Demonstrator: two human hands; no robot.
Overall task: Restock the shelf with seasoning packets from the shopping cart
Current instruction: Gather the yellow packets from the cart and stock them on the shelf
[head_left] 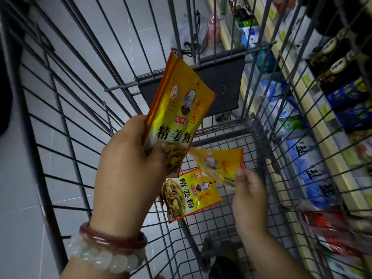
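**Inspector:** Head view, the only one supplied. Left hand (128, 158) grips a stack of yellow seasoning packets (177, 109) by the lower end, thumb across the front, held upright above the shopping cart (66, 109). Right hand (249, 196) pinches a blurred packet (219, 164) by its edge, low in the basket.

**Clerk:** Count, please.

**Inspector:** Held stack: two edges show at its top, so at least two; I cannot tell beyond that. One packet in the right hand. One flat packet (191, 194) lies on the cart floor, with a sliver of another apparently beneath it. Shelf (314, 121) stands to the right, stocked with blue and white bags.

**Clerk:** Risks?

**Inspector:** In my judgement, the edge pinch is weak; the blurred packet could slip and drop. Adding it one-handed may fan the stack loose. Thin packets could also slide through the wire grid.
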